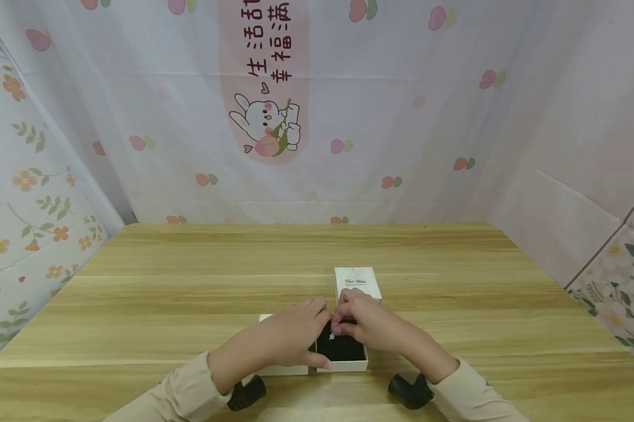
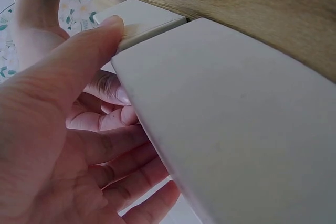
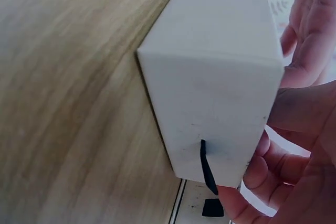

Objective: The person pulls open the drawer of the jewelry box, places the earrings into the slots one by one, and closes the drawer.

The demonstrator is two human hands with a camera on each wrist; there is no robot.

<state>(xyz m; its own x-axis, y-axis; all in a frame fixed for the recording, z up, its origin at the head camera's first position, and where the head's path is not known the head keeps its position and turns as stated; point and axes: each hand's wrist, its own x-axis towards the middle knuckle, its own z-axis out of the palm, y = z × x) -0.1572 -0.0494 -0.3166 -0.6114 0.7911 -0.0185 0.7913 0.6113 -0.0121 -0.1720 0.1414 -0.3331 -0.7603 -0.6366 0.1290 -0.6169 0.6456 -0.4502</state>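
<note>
A small white jewellery box (image 1: pixel 343 366) with a black lining sits open on the table. My left hand (image 1: pixel 295 334) steadies it, thumb at the near left corner and fingers at the far side. My right hand (image 1: pixel 366 321) reaches in from the right. Its thumb and index finger pinch a tiny sparkling silver jewellery piece (image 1: pixel 332 336) against the black lining; its exact kind is too small to tell. In the right wrist view, a short black ribbon (image 3: pixel 207 166) sticks out of the box's side wall (image 3: pixel 215 98).
Behind the box lies a white lid (image 1: pixel 356 280) with dark lettering. Another white box or lid (image 1: pixel 282 370), partly hidden under my left hand, stands just left of the open one. Wooden table (image 1: pixel 190 264) surrounds them, with a printed curtain (image 1: pixel 401 117) behind.
</note>
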